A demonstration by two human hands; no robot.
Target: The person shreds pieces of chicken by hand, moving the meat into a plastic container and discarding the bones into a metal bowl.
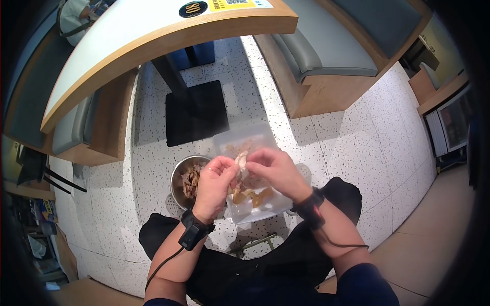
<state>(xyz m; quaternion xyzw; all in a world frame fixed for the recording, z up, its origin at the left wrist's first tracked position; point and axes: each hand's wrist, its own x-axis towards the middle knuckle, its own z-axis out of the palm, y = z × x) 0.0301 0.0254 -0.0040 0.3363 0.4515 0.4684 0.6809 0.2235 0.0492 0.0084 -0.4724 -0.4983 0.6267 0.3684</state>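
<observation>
Between my two hands is a pale piece of cooked meat, which looks like chicken. My left hand pinches it from the left, thumb and fingers closed. From the right, the fingertips of my right hand pinch the same piece. Both hands are above a translucent plastic tub holding shredded meat at its far end and yellowish-brown pieces, perhaps skin, at the near end. Left of it stands a round metal bowl with brown bony scraps, partly hidden by my left hand.
A white table with a wooden edge stands ahead, its black base on the speckled floor. Grey padded benches flank it. A person sits at the far left. My knees frame the tub.
</observation>
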